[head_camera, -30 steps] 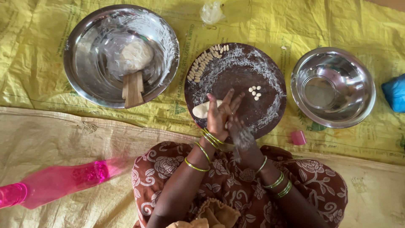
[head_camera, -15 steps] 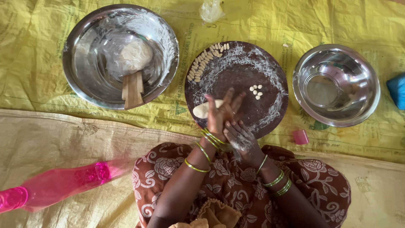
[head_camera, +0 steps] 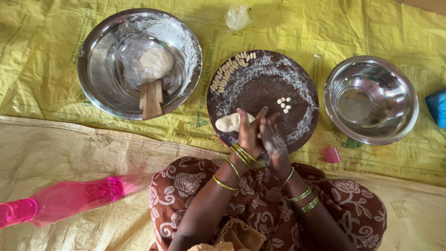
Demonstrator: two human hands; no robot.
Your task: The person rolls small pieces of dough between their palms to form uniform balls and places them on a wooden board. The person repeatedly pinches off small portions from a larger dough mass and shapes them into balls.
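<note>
round board lying centre on mat | dough lump sitting on board's near-left edge | basin lying left | bowl lying right | bottle lying near-left

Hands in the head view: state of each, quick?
Left hand: open, palm pressed against the right; anything between them is hidden.
Right hand: open, floury, pressed against the left; contents hidden.

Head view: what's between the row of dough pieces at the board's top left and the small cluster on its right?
Only bare, flour-dusted board lies between the row and the cluster in the head view.
</note>
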